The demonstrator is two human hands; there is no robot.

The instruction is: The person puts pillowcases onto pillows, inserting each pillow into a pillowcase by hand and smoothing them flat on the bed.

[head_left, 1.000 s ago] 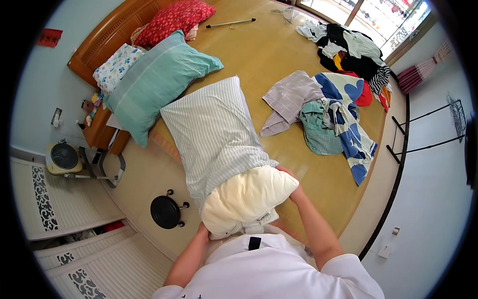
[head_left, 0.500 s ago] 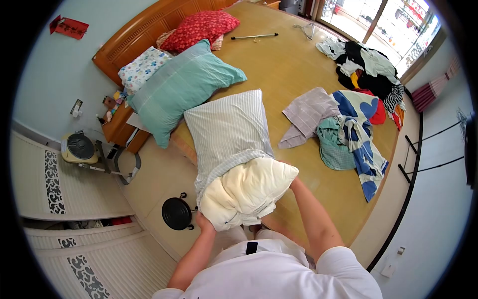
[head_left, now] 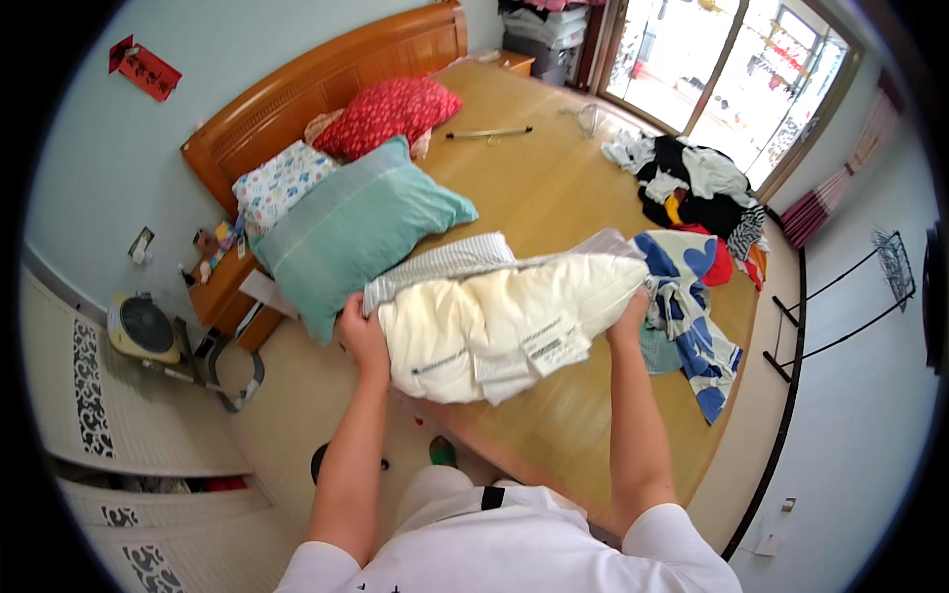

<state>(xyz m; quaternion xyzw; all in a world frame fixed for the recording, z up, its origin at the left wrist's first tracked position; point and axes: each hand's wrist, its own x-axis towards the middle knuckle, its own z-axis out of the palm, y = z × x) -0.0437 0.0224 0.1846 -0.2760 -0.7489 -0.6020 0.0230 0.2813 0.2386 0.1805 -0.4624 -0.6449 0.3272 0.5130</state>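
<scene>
I see one cream pillow [head_left: 435,331], partly inside one grey-and-white striped pillowcase [head_left: 450,261], raised over the near side of the bed [head_left: 534,450]. White labels hang from its bare, outward-facing end; the case shows behind it.

Two hands grip it: the left hand [head_left: 366,341] clasps the left end, where the case edge meets the pillow, and the right hand [head_left: 629,318] closes on the right corner, its fingers mostly hidden.

Three more pillows lie towards the headboard [head_left: 326,81]: one teal [head_left: 356,237], one red [head_left: 390,114], one flowered [head_left: 282,186]. A wooden nightstand [head_left: 219,292] bears small toys. One heap of clothes [head_left: 697,188] lies at the far right.

Half a second ago, the pillow sat lower and closer to the body, with the case spread out beyond it. Now both hands are higher and further forward, and much of the case is hidden.
</scene>
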